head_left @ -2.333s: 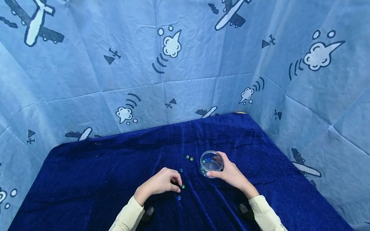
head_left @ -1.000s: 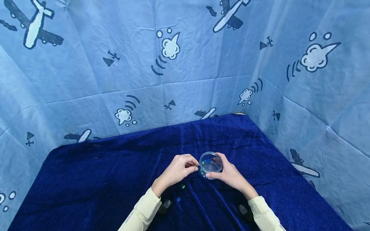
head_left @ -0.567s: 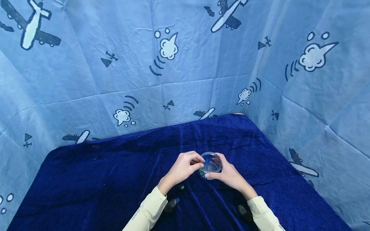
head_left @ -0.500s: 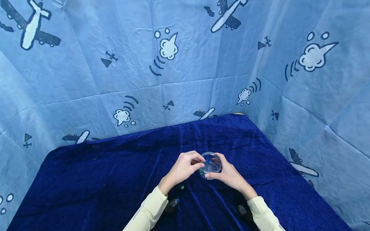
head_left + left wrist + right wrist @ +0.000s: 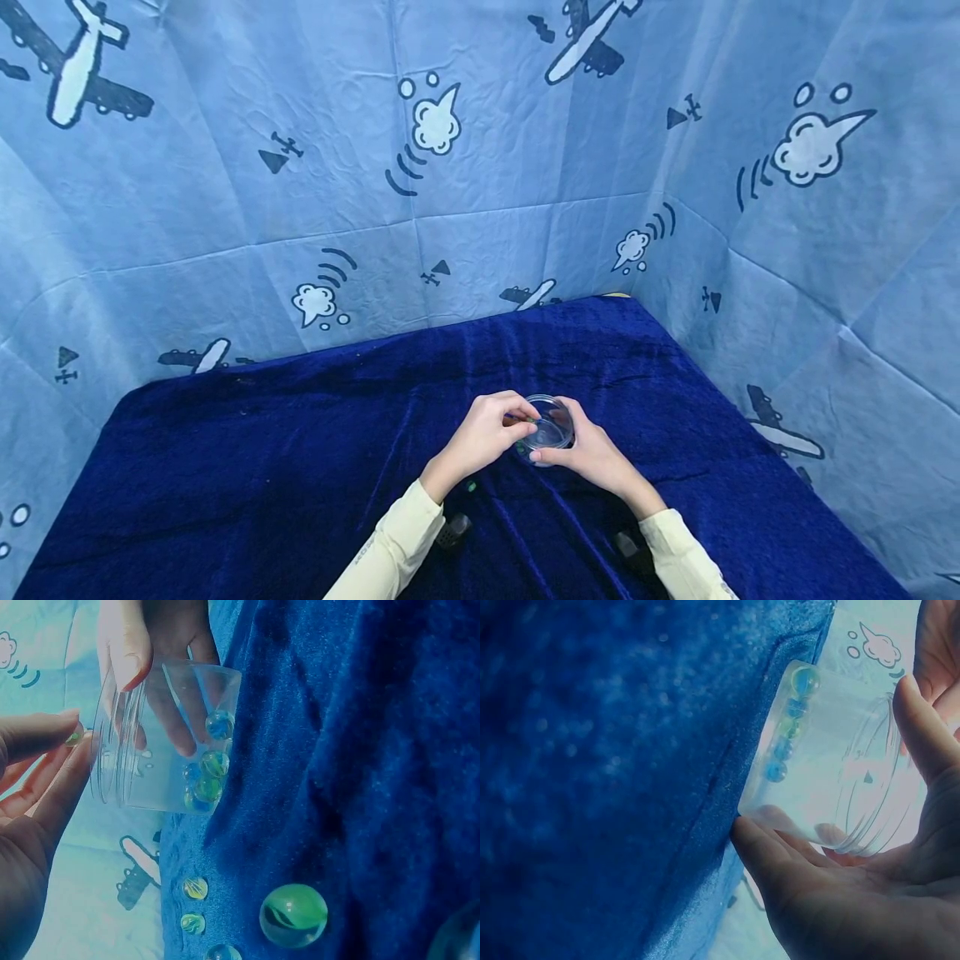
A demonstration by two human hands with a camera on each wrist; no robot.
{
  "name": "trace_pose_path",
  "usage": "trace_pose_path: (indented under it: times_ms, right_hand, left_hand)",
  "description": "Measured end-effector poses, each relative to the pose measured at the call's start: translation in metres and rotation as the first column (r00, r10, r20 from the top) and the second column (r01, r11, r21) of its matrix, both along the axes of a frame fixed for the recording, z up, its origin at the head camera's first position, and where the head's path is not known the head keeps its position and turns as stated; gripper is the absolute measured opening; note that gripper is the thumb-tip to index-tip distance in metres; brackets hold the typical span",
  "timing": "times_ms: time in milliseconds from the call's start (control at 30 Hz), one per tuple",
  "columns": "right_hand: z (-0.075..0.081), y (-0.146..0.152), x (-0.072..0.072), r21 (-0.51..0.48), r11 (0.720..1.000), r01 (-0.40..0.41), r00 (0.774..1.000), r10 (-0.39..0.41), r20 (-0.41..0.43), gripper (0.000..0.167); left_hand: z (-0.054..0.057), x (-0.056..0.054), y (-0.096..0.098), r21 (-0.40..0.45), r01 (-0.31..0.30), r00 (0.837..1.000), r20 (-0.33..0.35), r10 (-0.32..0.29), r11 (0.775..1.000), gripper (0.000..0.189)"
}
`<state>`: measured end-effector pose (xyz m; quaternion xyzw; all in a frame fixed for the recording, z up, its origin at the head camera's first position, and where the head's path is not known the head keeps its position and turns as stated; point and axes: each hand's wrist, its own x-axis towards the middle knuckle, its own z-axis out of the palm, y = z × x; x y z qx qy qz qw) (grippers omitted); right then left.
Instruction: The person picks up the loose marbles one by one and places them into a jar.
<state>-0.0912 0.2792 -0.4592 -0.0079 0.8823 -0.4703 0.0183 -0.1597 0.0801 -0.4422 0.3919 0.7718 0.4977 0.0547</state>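
Note:
My right hand (image 5: 600, 454) grips a clear plastic jar (image 5: 832, 757) from its right side, thumb near the rim and fingers round the wall. The jar's base is right at the dark blue cloth, its mouth facing up. Inside, at the bottom, lie several blue and green glass marbles (image 5: 214, 763). At the left of the mouth is my left hand (image 5: 487, 427), pinching a small greenish marble (image 5: 75, 737) between thumb and fingertips, right at the rim. A loose green marble (image 5: 472, 486) lies on the cloth below the left wrist.
Near the jar on the cloth (image 5: 300, 467) lie a yellow marble (image 5: 195, 888), a green-streaked marble (image 5: 192, 923) and a blue marble (image 5: 223, 953); the left hand and arm hide them from the head view. A blue airplane-print curtain (image 5: 360, 167) surrounds the table.
From over the loose marbles, my left hand has moved right and away from the body to the jar's mouth, carrying a marble. The right hand keeps holding the jar in place.

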Motion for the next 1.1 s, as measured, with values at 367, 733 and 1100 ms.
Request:
trace_pose_path:
  times_ms: [367, 733, 1100]
  right_hand:
    - [-0.0006, 0.0007, 0.0009, 0.003, 1.0, -0.006, 1.0, 0.006, -0.002, 0.088]
    - [-0.0012, 0.0013, -0.0004, 0.001, 1.0, -0.005, 1.0, 0.005, 0.008, 0.089]
    - [-0.0006, 0.0009, 0.0005, 0.008, 1.0, -0.006, 1.0, 0.006, 0.0, 0.088]
  left_hand:
    - [-0.0012, -0.0009, 0.0026, -0.002, 0.002, 1.0, 0.01, -0.002, 1.0, 0.009]
    - [-0.0019, -0.0019, 0.0033, 0.005, 0.009, 1.0, -0.003, -0.009, 1.0, 0.01]
    - [-0.0016, -0.0016, 0.0043, 0.02, 0.011, 1.0, -0.02, -0.011, 1.0, 0.01]
